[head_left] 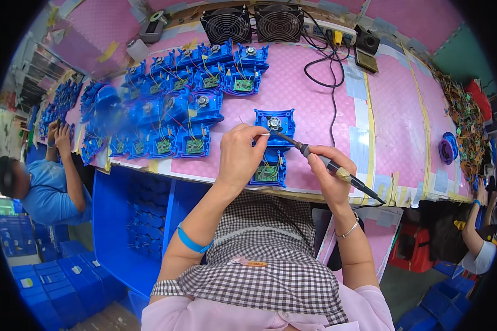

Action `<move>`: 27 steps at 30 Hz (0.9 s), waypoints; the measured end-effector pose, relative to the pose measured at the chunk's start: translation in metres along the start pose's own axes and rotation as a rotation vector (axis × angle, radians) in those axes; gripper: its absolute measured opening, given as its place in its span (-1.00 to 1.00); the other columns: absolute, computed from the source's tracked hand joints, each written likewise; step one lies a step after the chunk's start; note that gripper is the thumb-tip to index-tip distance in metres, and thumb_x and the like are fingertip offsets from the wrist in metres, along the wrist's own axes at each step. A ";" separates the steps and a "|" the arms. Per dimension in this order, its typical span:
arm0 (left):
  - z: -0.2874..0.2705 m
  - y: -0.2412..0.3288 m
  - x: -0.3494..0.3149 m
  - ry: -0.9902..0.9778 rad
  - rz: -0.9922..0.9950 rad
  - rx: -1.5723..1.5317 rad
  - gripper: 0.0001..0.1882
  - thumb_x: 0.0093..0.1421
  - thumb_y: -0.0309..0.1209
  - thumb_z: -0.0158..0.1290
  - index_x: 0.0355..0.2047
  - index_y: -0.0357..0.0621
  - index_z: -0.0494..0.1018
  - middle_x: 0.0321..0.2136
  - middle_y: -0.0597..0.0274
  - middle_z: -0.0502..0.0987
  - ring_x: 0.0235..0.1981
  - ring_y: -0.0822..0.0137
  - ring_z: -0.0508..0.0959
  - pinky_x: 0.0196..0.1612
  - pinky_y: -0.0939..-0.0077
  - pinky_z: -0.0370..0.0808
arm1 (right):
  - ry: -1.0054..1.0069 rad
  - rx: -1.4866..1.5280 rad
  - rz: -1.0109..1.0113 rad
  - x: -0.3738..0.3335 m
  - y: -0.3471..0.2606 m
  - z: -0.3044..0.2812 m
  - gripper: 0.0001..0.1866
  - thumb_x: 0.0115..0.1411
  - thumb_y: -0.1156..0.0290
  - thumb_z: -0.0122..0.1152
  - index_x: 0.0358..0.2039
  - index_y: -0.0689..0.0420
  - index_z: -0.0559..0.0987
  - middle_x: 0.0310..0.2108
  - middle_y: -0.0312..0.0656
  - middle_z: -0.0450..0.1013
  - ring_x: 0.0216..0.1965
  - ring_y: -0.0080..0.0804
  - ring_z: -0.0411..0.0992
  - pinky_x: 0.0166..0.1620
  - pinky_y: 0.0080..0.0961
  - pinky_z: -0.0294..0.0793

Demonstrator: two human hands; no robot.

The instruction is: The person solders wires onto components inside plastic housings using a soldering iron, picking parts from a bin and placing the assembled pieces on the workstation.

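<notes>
In front of me on the pink-covered bench lies a blue plastic housing [289,122] with a round speaker set in it. Just below it, near the bench edge, is a matching blue half holding a green circuit board [266,172]. My right hand [332,171] grips a soldering iron [327,162], its tip beside the speaker [274,123]. My left hand [242,153] is pinched at the speaker's left lower side; a thin light strand shows at its fingertips, too fine to tell whether wire or solder.
Rows of similar blue housings [195,144] fill the bench at left. Two black fans [279,23] and a power strip [328,34] stand at the back, with a cable [333,105] running forward. A blue bin [116,231] sits below left. Co-workers [55,185] are at both sides.
</notes>
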State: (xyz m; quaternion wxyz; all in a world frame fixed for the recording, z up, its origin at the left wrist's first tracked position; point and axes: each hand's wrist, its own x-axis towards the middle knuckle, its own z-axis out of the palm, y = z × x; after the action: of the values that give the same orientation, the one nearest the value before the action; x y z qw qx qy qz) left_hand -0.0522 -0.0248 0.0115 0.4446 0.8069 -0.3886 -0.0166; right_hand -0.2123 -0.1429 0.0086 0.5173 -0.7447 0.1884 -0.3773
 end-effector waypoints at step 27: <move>0.003 -0.002 0.001 0.013 0.029 -0.017 -0.89 0.01 -0.49 0.19 -0.41 -0.23 0.61 -0.54 0.15 0.56 -0.61 0.38 0.46 -0.55 0.49 0.34 | -0.001 0.013 -0.009 0.000 0.000 -0.002 -0.87 0.07 0.60 0.23 -0.33 0.30 0.60 -0.43 -0.20 0.53 -0.48 -0.61 0.43 -0.43 -0.71 0.37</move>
State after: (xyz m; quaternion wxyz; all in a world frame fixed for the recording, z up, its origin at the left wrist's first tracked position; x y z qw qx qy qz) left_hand -0.0516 -0.0269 0.0079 0.4539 0.7975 -0.3974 -0.0083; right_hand -0.2139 -0.1438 0.0088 0.5205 -0.7424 0.1824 -0.3803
